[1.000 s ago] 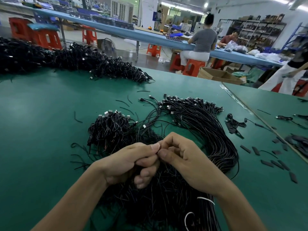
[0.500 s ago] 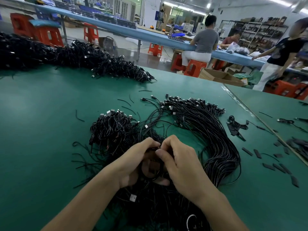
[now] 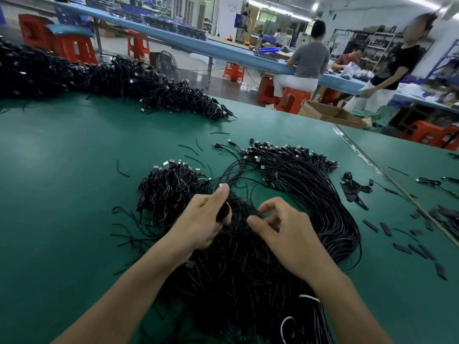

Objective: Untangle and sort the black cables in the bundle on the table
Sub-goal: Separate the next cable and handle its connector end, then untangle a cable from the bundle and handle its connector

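Observation:
A big tangle of black cables [image 3: 238,274] lies on the green table [image 3: 62,194] right in front of me. My left hand [image 3: 206,219] grips a small coil of black cable, thumb raised above it. My right hand [image 3: 280,232] hovers beside it over the tangle, thumb and fingers curved with a gap between them, holding nothing I can see. A combed-out sweep of cables [image 3: 318,194] with plugs at its far end curves off to the right. A smaller heap of coiled cables [image 3: 169,187] sits to the left of my hands.
A long pile of black cables [image 3: 111,78] runs along the far left of the table. Black sleeve pieces [image 3: 407,247] and short cable scraps [image 3: 357,187] litter the right side by a table seam. People work at a blue bench beyond, amid orange stools.
My hands, pressed together on one coil before, have separated. The left hand has lifted away to the left with the coil; the right hand has let go and spread its fingers.

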### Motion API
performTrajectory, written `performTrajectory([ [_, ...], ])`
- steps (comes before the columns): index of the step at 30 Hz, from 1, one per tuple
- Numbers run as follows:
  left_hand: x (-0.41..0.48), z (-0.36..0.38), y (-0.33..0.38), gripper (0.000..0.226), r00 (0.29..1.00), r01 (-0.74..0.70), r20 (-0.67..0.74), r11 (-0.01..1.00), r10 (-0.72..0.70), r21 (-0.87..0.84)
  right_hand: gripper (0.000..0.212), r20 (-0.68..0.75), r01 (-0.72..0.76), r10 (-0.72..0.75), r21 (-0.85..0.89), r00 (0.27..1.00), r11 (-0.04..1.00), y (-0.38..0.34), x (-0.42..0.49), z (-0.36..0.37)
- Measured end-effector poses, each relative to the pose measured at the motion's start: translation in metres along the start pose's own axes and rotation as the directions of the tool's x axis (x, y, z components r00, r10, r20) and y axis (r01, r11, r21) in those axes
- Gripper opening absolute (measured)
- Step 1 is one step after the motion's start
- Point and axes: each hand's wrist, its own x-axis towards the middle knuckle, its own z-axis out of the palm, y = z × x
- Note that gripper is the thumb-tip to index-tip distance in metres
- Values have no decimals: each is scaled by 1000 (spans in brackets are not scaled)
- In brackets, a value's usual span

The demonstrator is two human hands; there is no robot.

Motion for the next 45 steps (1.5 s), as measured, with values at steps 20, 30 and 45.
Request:
performTrajectory([
  [20,5,-11,-1,58,972,-80,-231,980,37,-180,29,117,-143,219,-457,969,878,-29,-25,41],
  [30,1,-3,2,80,983,42,-179,998,-50,-46,14,166,-194,246,-280,955,940,-28,-16,6],
  [45,-7,3,8,47,968,-114,199,973,154,-200,15,-443,144,-17,255,896,956,-58,-13,5],
])
